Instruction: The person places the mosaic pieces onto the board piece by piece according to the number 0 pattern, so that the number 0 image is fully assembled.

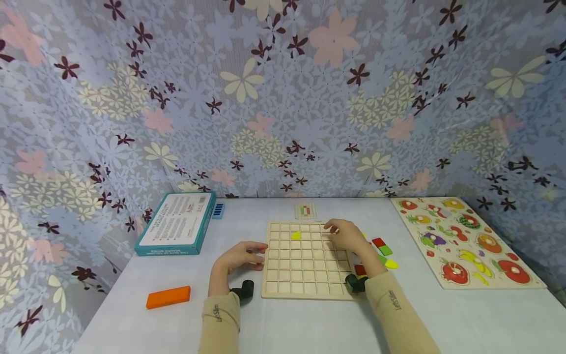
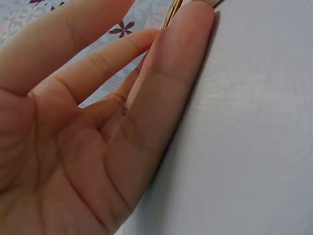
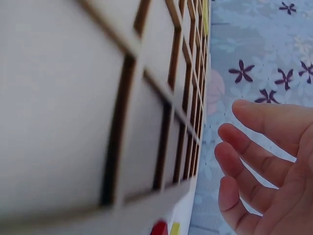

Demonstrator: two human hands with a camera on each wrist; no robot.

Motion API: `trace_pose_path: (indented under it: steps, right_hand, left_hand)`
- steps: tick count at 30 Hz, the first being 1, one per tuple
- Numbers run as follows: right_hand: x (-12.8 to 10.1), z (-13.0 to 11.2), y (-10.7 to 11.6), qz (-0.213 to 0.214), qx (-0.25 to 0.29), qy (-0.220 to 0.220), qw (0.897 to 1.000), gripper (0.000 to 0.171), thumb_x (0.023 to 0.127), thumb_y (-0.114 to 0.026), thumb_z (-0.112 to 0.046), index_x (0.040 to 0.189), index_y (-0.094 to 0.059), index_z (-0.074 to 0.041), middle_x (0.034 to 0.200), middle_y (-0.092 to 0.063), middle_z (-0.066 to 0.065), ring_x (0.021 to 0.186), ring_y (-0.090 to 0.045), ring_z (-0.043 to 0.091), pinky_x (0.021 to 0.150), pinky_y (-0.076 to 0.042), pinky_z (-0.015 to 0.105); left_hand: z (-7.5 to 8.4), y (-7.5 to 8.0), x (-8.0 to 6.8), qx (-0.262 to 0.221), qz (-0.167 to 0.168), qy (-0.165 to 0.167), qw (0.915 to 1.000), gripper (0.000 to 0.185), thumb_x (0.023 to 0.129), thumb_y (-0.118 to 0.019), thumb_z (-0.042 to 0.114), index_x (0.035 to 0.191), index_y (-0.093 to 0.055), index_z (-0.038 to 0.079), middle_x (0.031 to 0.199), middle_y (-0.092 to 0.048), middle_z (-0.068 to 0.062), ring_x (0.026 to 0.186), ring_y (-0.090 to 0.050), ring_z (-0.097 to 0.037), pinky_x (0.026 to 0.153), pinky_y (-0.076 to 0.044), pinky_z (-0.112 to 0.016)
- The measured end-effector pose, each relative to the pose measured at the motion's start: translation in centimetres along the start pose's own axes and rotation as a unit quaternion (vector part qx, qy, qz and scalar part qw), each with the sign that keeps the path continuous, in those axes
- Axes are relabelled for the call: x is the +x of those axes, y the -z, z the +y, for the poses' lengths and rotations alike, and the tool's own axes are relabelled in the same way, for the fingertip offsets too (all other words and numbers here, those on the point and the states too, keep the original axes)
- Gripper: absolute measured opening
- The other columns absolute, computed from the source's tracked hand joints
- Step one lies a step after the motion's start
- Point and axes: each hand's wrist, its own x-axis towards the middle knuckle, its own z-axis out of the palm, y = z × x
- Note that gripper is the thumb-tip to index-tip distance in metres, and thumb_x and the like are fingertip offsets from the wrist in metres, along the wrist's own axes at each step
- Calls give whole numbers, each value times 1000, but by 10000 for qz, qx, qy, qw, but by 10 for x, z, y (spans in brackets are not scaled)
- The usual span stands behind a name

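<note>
A wooden grid board (image 1: 297,275) with square cells lies on the table, and one yellow piece (image 1: 296,236) sits in a cell of its upper part. My left hand (image 1: 239,256) rests at the board's left edge, fingertips right at the rim. In the left wrist view its fingers (image 2: 183,44) are relaxed and grip nothing. My right hand (image 1: 347,236) hovers over the board's upper right cells. The right wrist view shows its loosely bent fingers (image 3: 234,161) with nothing between them. Behind the board lies a small card (image 1: 305,211) with a coloured pattern.
Red, green and yellow pieces (image 1: 385,250) lie right of the board, partly hidden by my right arm. A fruit puzzle board (image 1: 435,263) is at the far right. To the left are a teal box (image 1: 177,221), a small blue object (image 1: 218,211) and an orange block (image 1: 168,297).
</note>
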Motion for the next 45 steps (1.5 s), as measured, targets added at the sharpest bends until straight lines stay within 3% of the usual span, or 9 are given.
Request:
trace_pose_path:
  steps: [7,13,26,45]
  right_hand:
    - [-12,14,12,101,89,58,9999,25,88,-59,-6,112,-61,-1,98,-60,16,87,-57,29,64,-51,36]
    - [-17,28,18,43,267,-299,9992,27,88,-58,-6,115,-59,-1,100,-58,15,89,-56,29,65,-51,34]
    - [-25,52,25,145,-68,-457,9988,22,84,-60,-3,106,-61,1,93,-60,15,81,-56,26,65,-50,33]
    - [-11,64,36,-48,-279,-730,9969,27,80,-58,2,108,-61,1,98,-59,18,85,-54,29,67,-50,37]
  left_hand:
    - [0,1,1,-26,-10,-37,10000,50,80,-65,-3,128,-50,-6,119,-53,-19,77,-65,-19,74,-57,-33]
    - [0,1,1,-22,2,-19,10000,50,80,-64,-3,128,-50,-6,119,-53,-19,77,-65,-19,73,-57,-33]
    - [-1,-1,0,-2,21,19,10000,50,80,-65,-3,128,-50,-5,119,-53,-18,78,-65,-19,74,-57,-34]
    - [-1,-1,2,35,57,66,10000,50,79,-66,-1,127,-52,-4,117,-55,-17,77,-64,-18,74,-57,-33]
